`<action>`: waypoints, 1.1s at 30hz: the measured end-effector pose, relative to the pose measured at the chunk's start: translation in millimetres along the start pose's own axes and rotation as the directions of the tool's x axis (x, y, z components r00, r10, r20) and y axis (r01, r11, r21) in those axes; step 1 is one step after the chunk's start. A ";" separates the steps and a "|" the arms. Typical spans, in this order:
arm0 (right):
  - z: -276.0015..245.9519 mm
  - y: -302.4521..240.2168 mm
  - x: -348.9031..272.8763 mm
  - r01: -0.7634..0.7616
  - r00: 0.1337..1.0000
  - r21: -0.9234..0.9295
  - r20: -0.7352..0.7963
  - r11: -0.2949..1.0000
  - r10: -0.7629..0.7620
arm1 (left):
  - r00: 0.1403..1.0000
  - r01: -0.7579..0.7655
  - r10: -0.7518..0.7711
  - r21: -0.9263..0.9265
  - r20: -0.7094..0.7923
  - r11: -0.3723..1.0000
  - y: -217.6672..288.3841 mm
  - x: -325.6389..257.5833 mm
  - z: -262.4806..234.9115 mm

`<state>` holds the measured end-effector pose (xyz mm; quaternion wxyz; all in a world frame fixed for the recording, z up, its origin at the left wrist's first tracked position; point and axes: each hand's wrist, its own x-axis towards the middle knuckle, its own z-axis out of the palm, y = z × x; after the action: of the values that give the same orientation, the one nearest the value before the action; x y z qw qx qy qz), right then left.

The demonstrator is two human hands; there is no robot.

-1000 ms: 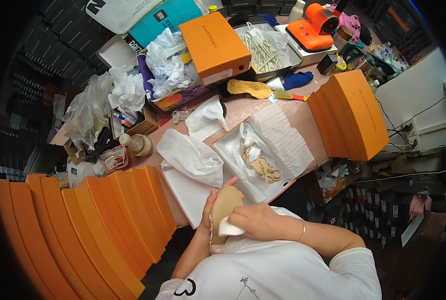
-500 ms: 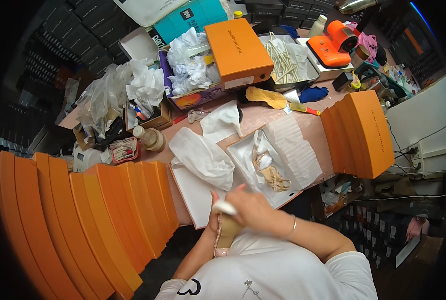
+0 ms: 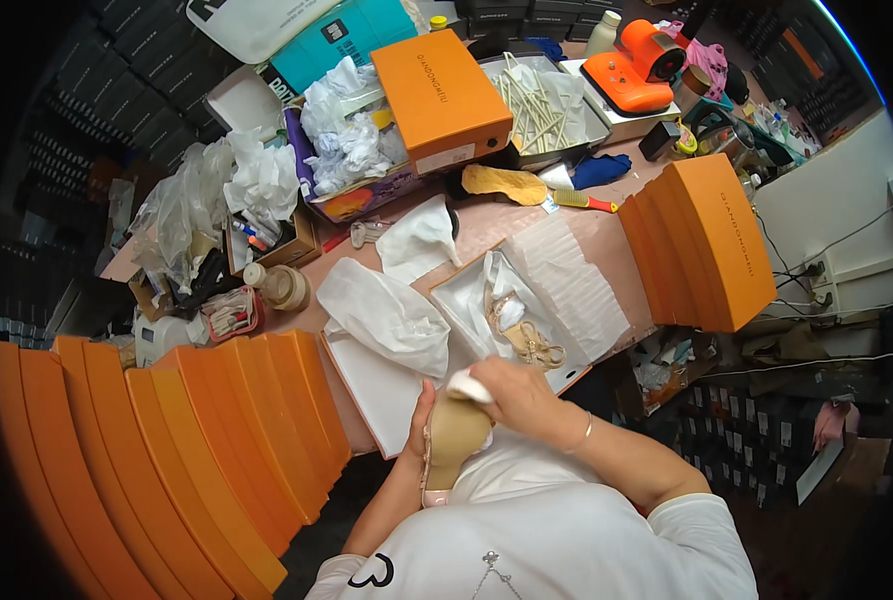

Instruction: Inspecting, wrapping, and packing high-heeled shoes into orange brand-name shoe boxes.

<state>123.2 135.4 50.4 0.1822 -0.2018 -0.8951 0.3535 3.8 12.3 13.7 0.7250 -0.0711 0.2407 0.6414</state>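
Observation:
In my left hand [image 3: 419,420] is a sandal, its tan sole [image 3: 454,440] facing up and a pale pink heel part close to my shirt. My left fingers close round its edge. My right hand [image 3: 523,398] pinches a small white wiping pad [image 3: 470,386] against the far end of that sole. Beyond my hands lies an orange-edged box [image 3: 449,296] lined with white paper. A second, tan strappy sandal [image 3: 533,346] rests in it with white stuffing. White wrapping paper [image 3: 387,318] is heaped on the white inside of the lid [image 3: 372,385] to the left.
Orange shoe boxes [image 3: 257,430] are stacked at the left, with another stack [image 3: 702,240] at the right. Farther back stand an orange box [image 3: 442,95], a tray of pale sticks [image 3: 537,110] and an orange device [image 3: 632,70]. A red-handled brush [image 3: 585,201] and yellow cloth [image 3: 505,184] lie nearby.
My right hand, blurred before, has moved the white pad to the sole's far end, uncovering more of the sole. The whole view has shifted slightly; the boxed sandal stays put.

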 end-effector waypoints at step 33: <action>6.9 -52.7 2.1 0.078 0.984 0.131 0.146 0.988 -0.097 | 0.995 -0.056 0.054 -0.015 -0.081 0.998 2.4 -5.6 5.6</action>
<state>105.9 97.3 83.3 0.1410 -0.1228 -0.8904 0.4149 2.5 10.0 21.5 0.6961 -0.0965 0.2662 0.6597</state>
